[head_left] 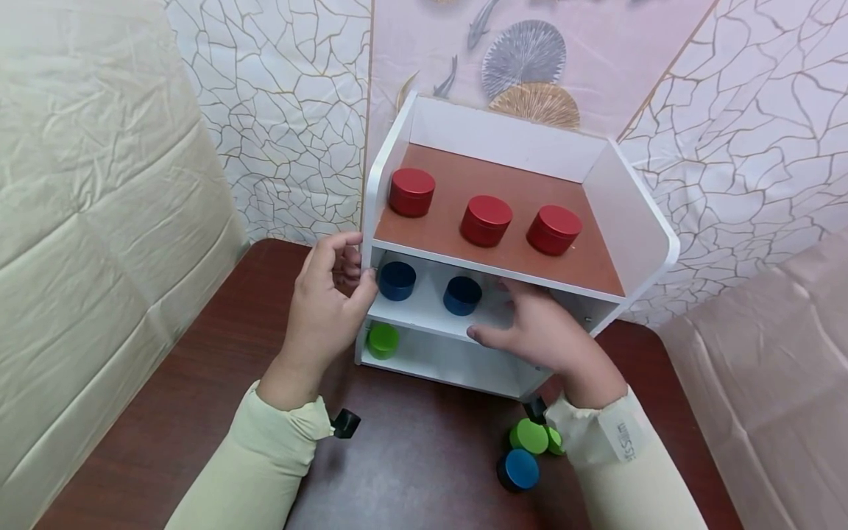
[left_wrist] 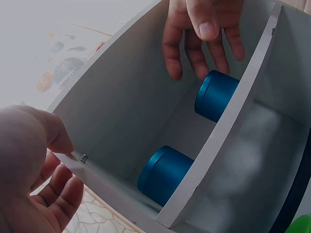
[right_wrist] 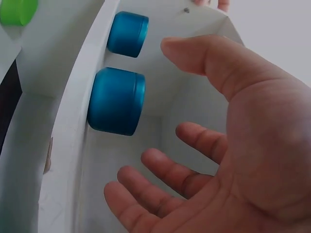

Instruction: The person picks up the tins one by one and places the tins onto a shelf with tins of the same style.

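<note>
My left hand grips the left side panel of the small white shelf unit, thumb at the inner edge and fingers curled outside. My right hand reaches into the middle compartment with fingers spread and nothing between them. Beside it stands a round blue tin, apart from the fingers. Another blue tin stands at the left end of the same level. In the head view, the right fingertips are partly hidden under the top board.
Red tins stand on the brown top board. A green tin sits on the bottom level at the left. On the dark table, green tins and a blue tin lie near my right sleeve.
</note>
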{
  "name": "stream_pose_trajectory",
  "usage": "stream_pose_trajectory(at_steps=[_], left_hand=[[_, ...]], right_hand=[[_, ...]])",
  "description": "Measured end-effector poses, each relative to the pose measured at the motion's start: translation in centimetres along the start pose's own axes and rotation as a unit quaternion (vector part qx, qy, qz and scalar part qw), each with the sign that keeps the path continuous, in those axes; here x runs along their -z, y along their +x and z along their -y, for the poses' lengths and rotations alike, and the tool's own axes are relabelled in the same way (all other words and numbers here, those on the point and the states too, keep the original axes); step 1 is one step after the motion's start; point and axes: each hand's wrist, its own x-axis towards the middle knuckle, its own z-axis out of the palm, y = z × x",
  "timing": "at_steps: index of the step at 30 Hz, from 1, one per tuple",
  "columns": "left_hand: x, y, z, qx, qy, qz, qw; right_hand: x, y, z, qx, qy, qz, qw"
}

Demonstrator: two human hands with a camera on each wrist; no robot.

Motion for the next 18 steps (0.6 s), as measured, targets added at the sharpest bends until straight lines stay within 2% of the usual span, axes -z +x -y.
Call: stream_pose_trajectory(at_steps=[5,18], left_hand=[[0.0,0.0,-0.1,0.001,-0.002,-0.001,1.0],[0.0,0.0,-0.1,-0.002,-0.003,0.003,1.0]], right_hand=[[0.0,-1.4,0.2,-0.015,-0.022,-0.006,0.9996],[-1.4,-6.3,0.9,0.028,-0.031,-0.055,0.9976]])
